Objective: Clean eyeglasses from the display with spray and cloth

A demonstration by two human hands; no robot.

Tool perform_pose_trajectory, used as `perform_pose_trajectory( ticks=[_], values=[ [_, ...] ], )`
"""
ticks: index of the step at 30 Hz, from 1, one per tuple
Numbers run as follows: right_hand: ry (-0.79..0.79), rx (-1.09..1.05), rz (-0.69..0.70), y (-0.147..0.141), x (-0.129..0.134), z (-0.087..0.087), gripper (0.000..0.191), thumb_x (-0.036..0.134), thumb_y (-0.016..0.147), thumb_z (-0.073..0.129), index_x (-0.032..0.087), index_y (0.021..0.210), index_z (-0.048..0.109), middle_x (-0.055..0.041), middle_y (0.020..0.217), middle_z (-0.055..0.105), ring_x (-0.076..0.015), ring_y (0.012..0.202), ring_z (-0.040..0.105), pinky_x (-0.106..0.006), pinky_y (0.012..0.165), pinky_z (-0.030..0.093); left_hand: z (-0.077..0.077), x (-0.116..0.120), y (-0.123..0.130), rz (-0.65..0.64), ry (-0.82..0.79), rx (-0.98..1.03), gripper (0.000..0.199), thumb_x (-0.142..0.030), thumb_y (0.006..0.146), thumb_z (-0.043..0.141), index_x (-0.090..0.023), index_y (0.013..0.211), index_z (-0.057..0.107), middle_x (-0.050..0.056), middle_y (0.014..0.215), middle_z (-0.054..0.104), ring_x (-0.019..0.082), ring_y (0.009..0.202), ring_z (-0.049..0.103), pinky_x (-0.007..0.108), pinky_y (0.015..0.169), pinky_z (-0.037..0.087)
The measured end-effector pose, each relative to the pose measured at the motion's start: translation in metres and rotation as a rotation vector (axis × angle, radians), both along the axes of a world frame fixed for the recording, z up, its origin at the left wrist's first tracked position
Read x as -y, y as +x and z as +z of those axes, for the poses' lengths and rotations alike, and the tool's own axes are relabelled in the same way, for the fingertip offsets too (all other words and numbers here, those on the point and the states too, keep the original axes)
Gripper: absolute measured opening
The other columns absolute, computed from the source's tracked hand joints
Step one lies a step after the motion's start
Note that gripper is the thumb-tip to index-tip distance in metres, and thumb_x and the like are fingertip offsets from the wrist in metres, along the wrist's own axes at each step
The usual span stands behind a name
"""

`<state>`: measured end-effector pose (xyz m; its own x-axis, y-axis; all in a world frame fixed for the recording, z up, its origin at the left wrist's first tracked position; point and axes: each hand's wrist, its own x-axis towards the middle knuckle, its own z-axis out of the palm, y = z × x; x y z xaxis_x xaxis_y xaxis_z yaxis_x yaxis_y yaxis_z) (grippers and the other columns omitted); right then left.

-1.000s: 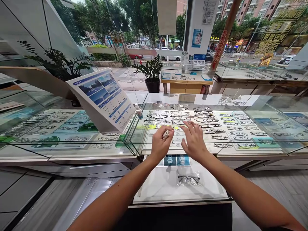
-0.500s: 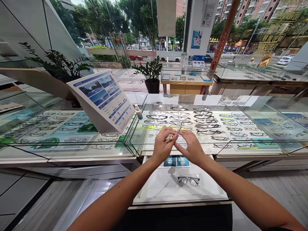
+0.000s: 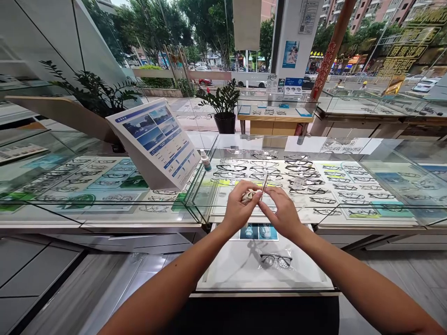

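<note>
My left hand [image 3: 239,204] is closed around a crumpled cream cleaning cloth [image 3: 247,196]. From between my two hands a slim dark piece of a pair of glasses [image 3: 264,182] sticks up, seen edge-on and largely hidden by my fingers. My right hand [image 3: 282,209] pinches the glasses from the other side, and the cloth lies against them at my left fingertips. Below my hands, black-rimmed glasses [image 3: 275,261] in a clear plastic bag lie in the open white drawer [image 3: 230,274].
Rows of glasses frames [image 3: 300,170] lie inside the glass display counter [image 3: 218,214]. A small spray bottle [image 3: 205,160] stands on its top beside a folded card stand [image 3: 160,144] at the left. Behind the counter is a potted plant [image 3: 224,118].
The glasses piece between my hands has turned from a rightward lean to nearly upright. Both hands keep their grip. The whole view has shifted slightly.
</note>
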<state>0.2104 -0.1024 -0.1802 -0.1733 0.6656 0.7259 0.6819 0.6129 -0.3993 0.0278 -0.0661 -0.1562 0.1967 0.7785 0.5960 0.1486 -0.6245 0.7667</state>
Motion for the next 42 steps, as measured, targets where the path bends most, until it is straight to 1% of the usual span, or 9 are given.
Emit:
perform_pose_trajectory(
  ticks=[4, 8, 14, 19, 27, 30, 35, 38, 42],
  values=[
    [-0.006, 0.015, -0.035, 0.001, -0.001, -0.001, 0.035, 0.042, 0.111, 0.062, 0.019, 0.135, 0.073, -0.0158, 0.125, 0.083, -0.033, 0.123, 0.077, -0.055, 0.106, 0.065, 0.013, -0.01, -0.017, 0.18, 0.03, -0.045, 0.023, -0.045, 0.104, 0.064, -0.023, 0.102, 0.07, 0.005, 0.096, 0.073, 0.02, 0.082, 0.065, 0.034, 0.076, 0.05],
    [-0.007, 0.016, -0.045, 0.002, -0.001, -0.002, 0.036, 0.043, 0.111, 0.062, 0.019, 0.136, 0.073, -0.0155, 0.126, 0.083, -0.0336, 0.121, 0.076, -0.056, 0.106, 0.065, 0.022, -0.032, -0.043, 0.389, 0.088, -0.209, 0.026, -0.044, 0.106, 0.053, -0.023, 0.107, 0.069, 0.006, 0.099, 0.076, 0.024, 0.088, 0.068, 0.036, 0.077, 0.047],
    [0.025, 0.04, -0.033, 0.003, 0.0, -0.002, 0.038, 0.042, 0.112, 0.062, 0.016, 0.136, 0.073, -0.0176, 0.124, 0.083, -0.0345, 0.119, 0.076, -0.057, 0.104, 0.064, 0.005, -0.071, -0.074, 0.614, -0.027, -0.466, 0.033, -0.03, 0.109, 0.038, -0.023, 0.106, 0.07, 0.015, 0.11, 0.078, 0.037, 0.109, 0.062, 0.049, 0.095, 0.045],
    [0.002, 0.032, -0.02, 0.004, 0.0, -0.001, 0.039, 0.043, 0.112, 0.061, 0.018, 0.138, 0.073, -0.0175, 0.125, 0.083, -0.0351, 0.118, 0.076, -0.058, 0.103, 0.063, -0.009, -0.086, -0.091, 0.808, -0.141, -0.504, 0.04, -0.027, 0.108, 0.04, -0.017, 0.136, 0.067, 0.023, 0.147, 0.068, 0.047, 0.14, 0.052, 0.062, 0.115, 0.04],
    [0.034, 0.025, -0.028, 0.004, -0.002, -0.003, 0.038, 0.044, 0.112, 0.06, 0.017, 0.136, 0.073, -0.018, 0.125, 0.083, -0.0352, 0.117, 0.076, -0.057, 0.103, 0.061, -0.01, -0.095, -0.098, 0.775, -0.208, -0.486, 0.058, -0.029, 0.106, 0.049, -0.016, 0.163, 0.047, 0.021, 0.176, 0.046, 0.041, 0.166, 0.036, 0.061, 0.136, 0.025],
    [0.046, 0.027, -0.028, 0.003, -0.004, -0.004, 0.037, 0.043, 0.112, 0.06, 0.016, 0.134, 0.074, -0.0178, 0.125, 0.083, -0.0347, 0.117, 0.076, -0.056, 0.103, 0.061, 0.002, -0.111, -0.096, 0.794, -0.21, -0.414, 0.062, -0.035, 0.106, 0.054, -0.017, 0.165, 0.045, 0.021, 0.174, 0.049, 0.039, 0.165, 0.039, 0.058, 0.136, 0.027],
    [0.046, 0.029, -0.038, 0.002, -0.004, -0.005, 0.038, 0.043, 0.112, 0.06, 0.015, 0.134, 0.074, -0.0174, 0.125, 0.083, -0.0345, 0.116, 0.074, -0.055, 0.103, 0.059, 0.016, -0.152, -0.095, 0.797, -0.427, -0.357, 0.07, -0.035, 0.104, 0.06, -0.012, 0.167, 0.041, 0.025, 0.168, 0.055, 0.041, 0.159, 0.049, 0.053, 0.129, 0.038],
    [0.057, 0.027, -0.033, 0.001, -0.004, -0.003, 0.038, 0.043, 0.113, 0.059, 0.016, 0.135, 0.073, -0.017, 0.124, 0.083, -0.0336, 0.116, 0.074, -0.054, 0.103, 0.059, 0.014, -0.168, -0.096, 0.774, -0.491, -0.389, 0.064, -0.034, 0.102, 0.065, -0.015, 0.16, 0.047, 0.024, 0.155, 0.066, 0.041, 0.15, 0.057, 0.054, 0.122, 0.042],
    [0.074, 0.028, -0.024, 0.001, -0.004, 0.0, 0.037, 0.041, 0.113, 0.058, 0.015, 0.134, 0.073, -0.0173, 0.124, 0.083, -0.0327, 0.115, 0.075, -0.053, 0.101, 0.06, 0.011, -0.173, -0.096, 0.77, -0.499, -0.415, 0.03, -0.023, 0.097, 0.066, -0.018, 0.127, 0.064, 0.024, 0.135, 0.075, 0.045, 0.138, 0.063, 0.058, 0.119, 0.04]
  ],
)
